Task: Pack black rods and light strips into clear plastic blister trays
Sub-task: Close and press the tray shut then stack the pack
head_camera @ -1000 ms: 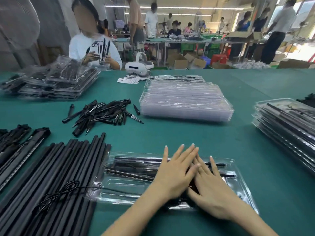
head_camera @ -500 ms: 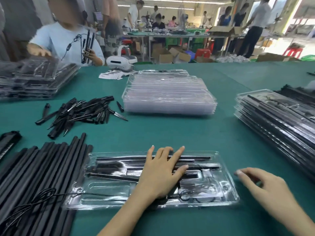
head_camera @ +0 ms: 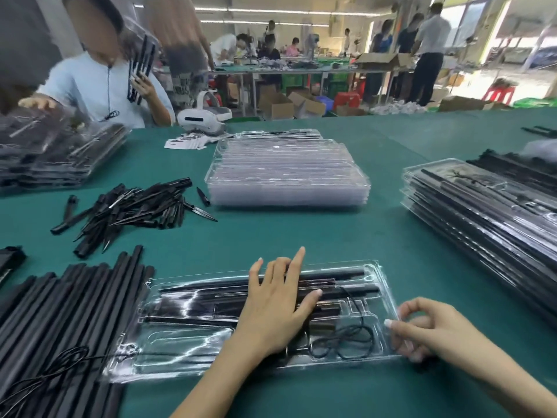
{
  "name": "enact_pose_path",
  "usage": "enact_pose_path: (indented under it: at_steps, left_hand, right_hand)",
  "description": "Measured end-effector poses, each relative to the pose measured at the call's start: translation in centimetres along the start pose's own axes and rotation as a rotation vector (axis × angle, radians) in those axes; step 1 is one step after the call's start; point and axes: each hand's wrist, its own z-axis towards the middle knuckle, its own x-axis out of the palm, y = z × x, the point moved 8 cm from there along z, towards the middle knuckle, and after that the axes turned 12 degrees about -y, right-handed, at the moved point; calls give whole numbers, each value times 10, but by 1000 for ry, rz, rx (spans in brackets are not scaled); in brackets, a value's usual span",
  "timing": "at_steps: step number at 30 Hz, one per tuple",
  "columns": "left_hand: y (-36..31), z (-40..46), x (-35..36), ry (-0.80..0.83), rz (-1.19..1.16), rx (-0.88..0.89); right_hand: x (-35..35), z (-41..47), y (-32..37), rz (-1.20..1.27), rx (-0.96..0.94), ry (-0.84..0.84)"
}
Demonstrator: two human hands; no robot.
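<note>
At lower centre of the frame, a worker's left hand (head_camera: pixel 275 309) lay flat, fingers spread, on a filled blister tray (head_camera: pixel 187 342) on the green desk (head_camera: pixel 331 242), while the right hand (head_camera: pixel 422 330) pinched the tray's right edge; loose black rods (head_camera: pixel 60 303) lay at lower left.

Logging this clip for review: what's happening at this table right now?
A person is packing a clear blister tray on the green table. The left hand presses flat on the tray, which already holds black rods and a coiled cable. The right hand pinches its right edge. Loose rods lie left; filled trays are stacked right.
</note>
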Motion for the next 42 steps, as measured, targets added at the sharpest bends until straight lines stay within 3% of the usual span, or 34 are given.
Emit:
enact_pose_path:
  at_steps: [3,7,12,34,42]
  left_hand:
    - [1,1,-1,-4,-22,-12]
    - [0,2,-3,-4,-32,-10]
    - [-2,3,-5,-25,-54,0]
    - [-1,3,-13,-63,-65,-1]
    - [0,4,-8,-30,-63,-12]
  right_hand:
    - [2,3,4,77,49,72]
    - [4,1,11,-101,6,227]
    - [9,2,10,-57,23,316]
    - [8,-1,10,39,-160,96]
    - [7,6,5,-30,-71,178]
